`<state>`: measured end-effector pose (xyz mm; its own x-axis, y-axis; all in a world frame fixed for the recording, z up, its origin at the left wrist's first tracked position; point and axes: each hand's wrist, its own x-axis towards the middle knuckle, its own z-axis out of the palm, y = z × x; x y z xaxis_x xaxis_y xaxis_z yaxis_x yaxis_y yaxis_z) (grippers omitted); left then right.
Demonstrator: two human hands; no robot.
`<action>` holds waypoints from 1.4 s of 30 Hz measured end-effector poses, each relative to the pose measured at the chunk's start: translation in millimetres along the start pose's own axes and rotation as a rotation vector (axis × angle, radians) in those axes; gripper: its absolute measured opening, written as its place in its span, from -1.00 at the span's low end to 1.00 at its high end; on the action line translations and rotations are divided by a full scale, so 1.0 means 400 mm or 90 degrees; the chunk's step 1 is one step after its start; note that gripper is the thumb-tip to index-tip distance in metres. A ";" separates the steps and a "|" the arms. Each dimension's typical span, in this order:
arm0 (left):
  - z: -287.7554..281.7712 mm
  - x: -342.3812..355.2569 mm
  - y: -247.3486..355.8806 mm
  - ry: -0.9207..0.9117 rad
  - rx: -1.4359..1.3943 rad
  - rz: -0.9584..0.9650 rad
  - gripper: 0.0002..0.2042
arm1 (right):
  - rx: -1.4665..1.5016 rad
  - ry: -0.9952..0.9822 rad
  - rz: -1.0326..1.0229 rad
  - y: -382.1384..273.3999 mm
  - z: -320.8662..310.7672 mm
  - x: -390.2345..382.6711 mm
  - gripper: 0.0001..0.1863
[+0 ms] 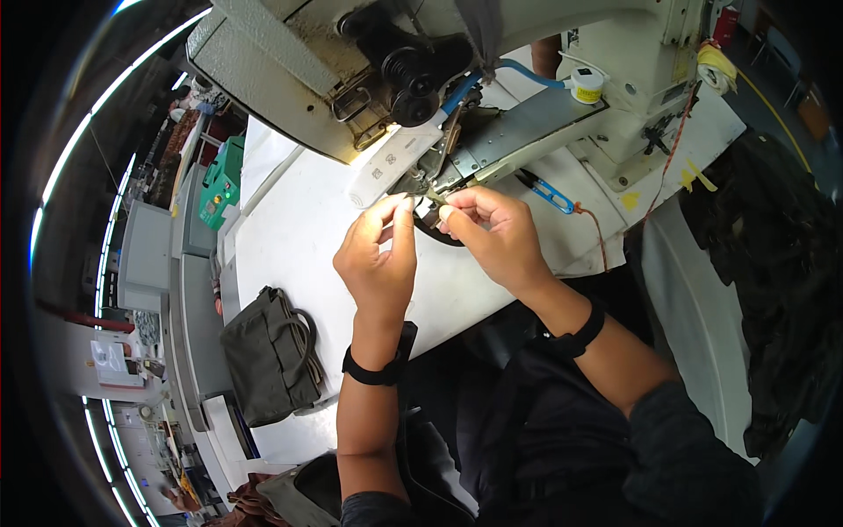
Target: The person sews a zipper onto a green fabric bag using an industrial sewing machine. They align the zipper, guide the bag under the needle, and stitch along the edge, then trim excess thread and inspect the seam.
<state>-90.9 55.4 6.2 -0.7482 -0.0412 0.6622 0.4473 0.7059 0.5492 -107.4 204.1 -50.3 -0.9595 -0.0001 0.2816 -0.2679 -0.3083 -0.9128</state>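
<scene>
Both hands are raised close together in front of the needle area of an industrial sewing machine. My left hand is closed, its thumb and forefinger pinched together at the tips; what they hold, if anything, is too small to make out. My right hand also pinches, with a small olive-coloured scrap showing at its fingertips. A white elongated lamp-like unit hangs on the machine just above my left fingers. Part of a dark ring-shaped piece shows below the fingertips.
Blue-handled thread snips on an orange cord lie right of my right hand. A dark grey-green handbag rests on the white table at left. A small white pot stands on the machine bed. A green case sits beyond the table.
</scene>
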 end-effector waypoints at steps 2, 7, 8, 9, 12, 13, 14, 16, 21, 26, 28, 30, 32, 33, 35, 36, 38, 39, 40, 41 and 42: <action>0.009 0.002 -0.001 0.010 0.010 0.051 -0.88 | 0.032 0.004 0.028 -0.002 0.008 -0.006 -0.83; 0.006 -0.009 -0.004 -0.033 -0.019 0.082 -0.83 | -0.017 -0.061 0.066 -0.046 0.007 0.004 -0.86; 0.004 -0.008 -0.011 -0.064 0.002 0.082 -0.76 | -0.039 -0.073 0.084 -0.056 0.005 0.013 -0.85; 0.005 -0.008 -0.012 -0.064 0.000 0.086 -0.77 | -0.023 -0.084 0.093 -0.059 0.000 0.019 -0.85; 0.006 0.002 -0.011 -0.081 0.005 0.093 -0.79 | 0.061 -0.071 0.096 -0.051 -0.006 0.028 -0.78; 0.004 0.003 -0.012 -0.087 0.010 0.091 -0.79 | 0.060 -0.065 0.081 -0.036 -0.005 0.024 -0.80; 0.003 0.004 -0.012 -0.093 0.014 0.090 -0.79 | 0.058 -0.058 0.065 -0.017 -0.003 0.019 -0.81; 0.001 0.007 -0.022 -0.085 0.050 0.147 -0.81 | 0.037 -0.047 0.019 -0.003 0.007 0.012 -0.83; -0.007 0.045 -0.025 -0.095 0.125 0.238 -0.82 | 0.036 -0.023 -0.019 0.008 0.006 0.009 -0.86; -0.019 0.077 -0.022 -0.084 0.212 0.348 -0.80 | -0.029 0.000 -0.059 0.003 0.012 0.001 -0.89; -0.021 0.069 -0.027 -0.082 0.230 0.358 -0.80 | -0.034 -0.003 -0.069 0.005 0.011 0.001 -0.89; -0.010 0.059 -0.027 -0.085 0.189 0.325 -0.79 | -0.034 -0.003 -0.075 0.009 0.009 0.001 -0.89; -0.002 0.052 -0.031 -0.097 0.145 0.273 -0.78 | -0.031 0.001 -0.077 0.015 0.004 0.003 -0.88; -0.003 0.049 -0.026 -0.098 0.123 0.243 -0.79 | -0.025 -0.002 -0.071 0.012 0.006 0.003 -0.87; 0.000 0.041 -0.016 -0.101 0.078 0.182 -0.81 | -0.013 -0.009 -0.058 0.005 0.010 0.003 -0.87; 0.003 0.039 -0.014 -0.094 0.079 0.173 -0.82 | -0.019 -0.016 -0.058 0.005 0.008 0.002 -0.87; 0.006 0.038 -0.015 -0.092 0.083 0.159 -0.82 | -0.031 -0.032 -0.058 0.006 0.004 0.006 -0.87; 0.008 0.040 -0.014 -0.091 0.085 0.153 -0.83 | -0.038 -0.027 -0.069 0.009 0.002 0.007 -0.87; 0.010 0.041 -0.009 -0.093 0.088 0.151 -0.83 | -0.044 -0.022 -0.080 0.013 0.001 0.007 -0.87; 0.013 0.044 -0.001 -0.098 0.092 0.129 -0.82 | -0.051 -0.016 -0.091 0.016 -0.001 0.007 -0.86; 0.011 0.045 0.009 -0.105 0.100 0.106 -0.82 | -0.061 -0.020 -0.084 0.013 -0.001 0.007 -0.86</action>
<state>-104.8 60.1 17.7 -0.7461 0.1904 0.6380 0.4986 0.7949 0.3458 -111.6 202.7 -54.5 -0.9123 0.0038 0.4095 -0.4006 -0.2157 -0.8905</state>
